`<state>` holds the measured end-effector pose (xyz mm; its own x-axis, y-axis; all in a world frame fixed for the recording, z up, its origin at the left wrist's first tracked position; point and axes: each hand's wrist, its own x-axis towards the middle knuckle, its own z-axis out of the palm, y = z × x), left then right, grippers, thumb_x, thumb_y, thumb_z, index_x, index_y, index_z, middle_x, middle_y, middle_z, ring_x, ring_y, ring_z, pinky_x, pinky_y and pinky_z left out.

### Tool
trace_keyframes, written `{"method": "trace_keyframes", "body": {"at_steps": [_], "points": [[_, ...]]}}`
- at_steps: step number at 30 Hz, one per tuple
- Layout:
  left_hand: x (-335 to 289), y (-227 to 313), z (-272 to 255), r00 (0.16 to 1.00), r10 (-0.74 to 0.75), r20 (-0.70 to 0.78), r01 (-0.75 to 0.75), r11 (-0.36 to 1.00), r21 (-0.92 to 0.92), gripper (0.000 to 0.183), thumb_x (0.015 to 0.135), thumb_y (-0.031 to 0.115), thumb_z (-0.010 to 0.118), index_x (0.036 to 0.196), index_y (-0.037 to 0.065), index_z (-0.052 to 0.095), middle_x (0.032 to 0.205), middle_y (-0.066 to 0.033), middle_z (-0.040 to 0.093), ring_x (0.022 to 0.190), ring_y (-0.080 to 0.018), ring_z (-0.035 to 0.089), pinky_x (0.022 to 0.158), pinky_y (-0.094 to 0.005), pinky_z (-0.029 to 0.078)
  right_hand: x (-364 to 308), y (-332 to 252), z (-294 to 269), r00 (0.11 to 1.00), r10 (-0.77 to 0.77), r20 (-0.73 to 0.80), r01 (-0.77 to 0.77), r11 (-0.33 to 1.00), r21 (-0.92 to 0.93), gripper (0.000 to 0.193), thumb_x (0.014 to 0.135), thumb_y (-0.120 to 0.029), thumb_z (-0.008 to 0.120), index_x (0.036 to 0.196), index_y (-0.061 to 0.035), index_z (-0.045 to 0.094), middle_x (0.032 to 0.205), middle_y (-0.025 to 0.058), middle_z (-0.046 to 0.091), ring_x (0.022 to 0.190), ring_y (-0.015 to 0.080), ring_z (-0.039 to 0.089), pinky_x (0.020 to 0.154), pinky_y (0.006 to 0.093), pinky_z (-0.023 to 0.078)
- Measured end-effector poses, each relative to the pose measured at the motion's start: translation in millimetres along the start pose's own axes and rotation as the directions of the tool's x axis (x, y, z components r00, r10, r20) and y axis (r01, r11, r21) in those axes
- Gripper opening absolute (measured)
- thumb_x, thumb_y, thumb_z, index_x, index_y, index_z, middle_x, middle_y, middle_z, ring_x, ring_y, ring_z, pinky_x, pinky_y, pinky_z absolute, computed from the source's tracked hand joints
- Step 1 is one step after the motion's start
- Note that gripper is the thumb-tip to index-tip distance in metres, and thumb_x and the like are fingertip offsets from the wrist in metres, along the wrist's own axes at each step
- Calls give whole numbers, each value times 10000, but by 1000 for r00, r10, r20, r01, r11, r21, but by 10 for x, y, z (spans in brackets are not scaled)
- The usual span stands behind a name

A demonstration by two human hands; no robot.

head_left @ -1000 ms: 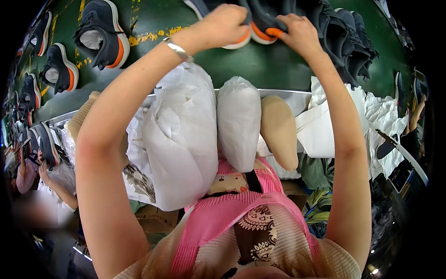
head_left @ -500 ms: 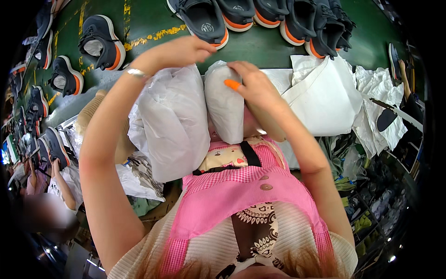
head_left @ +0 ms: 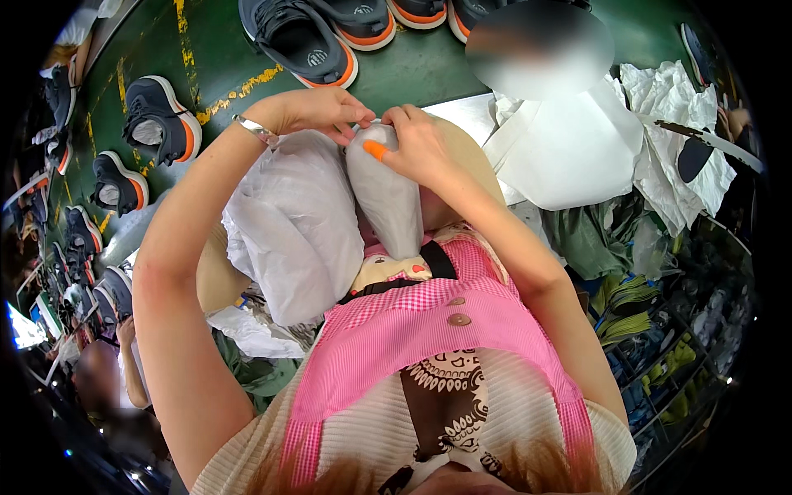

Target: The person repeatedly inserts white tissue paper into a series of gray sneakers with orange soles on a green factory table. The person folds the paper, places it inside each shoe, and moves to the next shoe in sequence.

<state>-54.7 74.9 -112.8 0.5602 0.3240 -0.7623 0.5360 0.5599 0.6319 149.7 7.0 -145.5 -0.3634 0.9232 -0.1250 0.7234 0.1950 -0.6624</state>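
Observation:
My right hand (head_left: 421,144), with an orange-tipped thumb, grips the top of a narrow grey paper-wrapped form (head_left: 388,202) that hangs down against my pink apron. My left hand (head_left: 318,111), a silver bracelet at its wrist, pinches the same top end from the left. Beside it on the left lies a bigger bundle of white wrapping paper (head_left: 293,227). A tan shoe form (head_left: 470,153) shows partly behind my right hand.
Dark sneakers with orange soles (head_left: 301,41) lie on the green belt (head_left: 214,58) above my hands, more trailing down the left. White paper sheets and a white bag (head_left: 577,148) lie at the right. Another person's arm (head_left: 128,363) is at lower left.
Both hands came down from the sneakers on the belt to the wrapped form by my chest. They now meet at its top end.

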Motion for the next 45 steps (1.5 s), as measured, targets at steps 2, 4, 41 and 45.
{"method": "trace_keyframes", "body": {"at_steps": [2, 4, 41, 45], "points": [[-27, 91, 9, 998, -10, 56, 10, 1000, 1, 491, 947, 371, 496, 1272, 5, 530, 1240, -102, 557, 1068, -174, 549, 915, -307, 475, -59, -75, -46, 999, 38, 32, -41, 994, 101, 434, 712, -346, 745, 991, -61, 574, 928, 128, 623, 883, 309, 609, 756, 389, 484], [0, 167, 48, 998, -44, 45, 40, 995, 90, 532, 946, 428, 475, 1258, 3, 541, 1239, -99, 558, 1086, -182, 540, 930, -316, 453, -79, -213, -149, 972, 134, 193, -185, 942, 280, 447, 696, -358, 761, 960, -62, 554, 872, 123, 622, 823, 304, 608, 736, 384, 484], [27, 1091, 1771, 627, 247, -739, -635, 711, -301, 375, 930, 382, 565, 1099, 49, 603, 987, 29, 625, 875, -46, 551, 751, -217, 438, -944, 2116, -3049, 875, 460, -151, 149, 42, 988, 356, 970, -274, 464, 1162, 14, 548, 1102, 107, 630, 992, 216, 615, 885, 355, 494], [254, 1141, 1710, 551, 360, -753, -745, 618, -251, 371, 927, 358, 579, 1106, 34, 607, 976, 23, 630, 846, -45, 557, 747, -202, 443, -807, 1117, -2986, 899, 329, -288, 234, 194, 953, 282, 954, -257, 500, 1060, -14, 595, 1017, 76, 643, 960, 165, 606, 842, 294, 493]]}}
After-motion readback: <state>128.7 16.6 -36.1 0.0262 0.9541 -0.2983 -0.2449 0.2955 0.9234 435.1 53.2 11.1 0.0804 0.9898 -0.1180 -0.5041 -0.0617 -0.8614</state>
